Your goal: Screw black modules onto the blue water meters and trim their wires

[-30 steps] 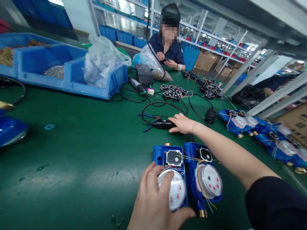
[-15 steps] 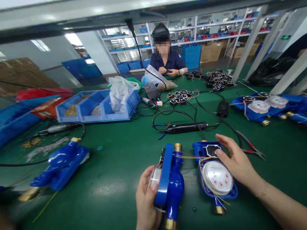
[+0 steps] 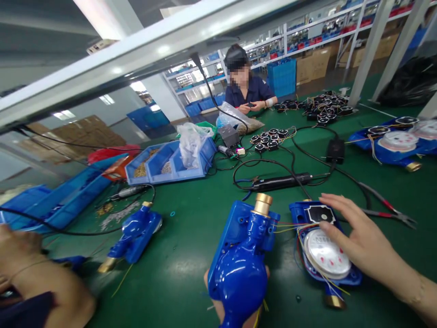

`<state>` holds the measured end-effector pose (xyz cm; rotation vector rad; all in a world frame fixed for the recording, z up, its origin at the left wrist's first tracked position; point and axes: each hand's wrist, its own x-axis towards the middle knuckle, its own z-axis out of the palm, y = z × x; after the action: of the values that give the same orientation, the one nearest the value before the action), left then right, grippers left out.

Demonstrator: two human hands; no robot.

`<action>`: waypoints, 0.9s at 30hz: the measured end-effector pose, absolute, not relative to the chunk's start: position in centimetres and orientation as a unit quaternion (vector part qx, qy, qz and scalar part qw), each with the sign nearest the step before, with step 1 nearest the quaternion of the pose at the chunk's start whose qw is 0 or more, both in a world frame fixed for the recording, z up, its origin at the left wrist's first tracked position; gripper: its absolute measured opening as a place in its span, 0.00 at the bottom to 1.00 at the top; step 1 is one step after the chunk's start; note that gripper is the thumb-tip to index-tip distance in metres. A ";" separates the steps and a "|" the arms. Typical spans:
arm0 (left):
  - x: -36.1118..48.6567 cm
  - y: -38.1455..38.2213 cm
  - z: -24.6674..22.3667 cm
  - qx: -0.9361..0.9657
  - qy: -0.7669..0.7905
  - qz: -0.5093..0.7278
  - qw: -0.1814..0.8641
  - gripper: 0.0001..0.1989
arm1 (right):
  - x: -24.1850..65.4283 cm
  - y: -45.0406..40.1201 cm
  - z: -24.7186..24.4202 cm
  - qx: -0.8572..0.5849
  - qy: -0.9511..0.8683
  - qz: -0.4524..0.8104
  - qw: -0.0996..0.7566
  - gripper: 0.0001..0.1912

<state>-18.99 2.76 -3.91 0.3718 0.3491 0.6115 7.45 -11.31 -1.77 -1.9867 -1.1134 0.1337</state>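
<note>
A blue water meter (image 3: pixel 241 269) with a brass threaded end is in my left hand (image 3: pixel 217 310), raised over the bench. Its rounded underside faces me and hides most of my fingers. Beside it on the right lies a second water meter (image 3: pixel 326 253), face up, with a round clear dial and thin coloured wires. My right hand (image 3: pixel 362 241) rests over this meter's upper right side, fingers stretched out and thumb at the black square module (image 3: pixel 321 214). Yellow and red wires run between the two meters.
A black electric screwdriver (image 3: pixel 282 182) and red-handled pliers (image 3: pixel 389 212) lie behind. Blue bins (image 3: pixel 170 175) of small parts stand at the left. Another blue meter (image 3: pixel 136 232) lies left, near a co-worker's arm (image 3: pixel 51 282). A person (image 3: pixel 247 91) sits opposite.
My left hand has turned its water meter over, so the underside now faces me instead of the side. The view has tilted and shifted left, and a co-worker's arm shows at lower left.
</note>
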 end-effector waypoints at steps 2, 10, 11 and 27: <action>-18.7 2.6 -3.9 0.180 0.136 0.284 0.932 0.17 | 6.8 -11.7 -1.3 -0.784 -0.455 0.007 0.423 0.20; -16.8 1.6 -0.9 0.150 0.123 0.229 0.954 0.25 | 3.7 -11.4 0.1 -0.749 -0.480 -0.041 0.455 0.21; -16.5 1.4 -0.5 0.150 0.125 0.227 0.954 0.26 | 3.7 -11.4 -0.2 -0.757 -0.467 -0.038 0.456 0.21; -15.9 5.5 -3.9 0.171 0.089 0.360 0.913 0.38 | 2.5 -14.6 -2.2 -0.842 -0.273 0.145 0.443 0.31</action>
<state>-15.91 5.47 -3.94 0.3513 0.1843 0.7427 2.52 -14.58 -2.17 -2.0879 -0.6784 0.3595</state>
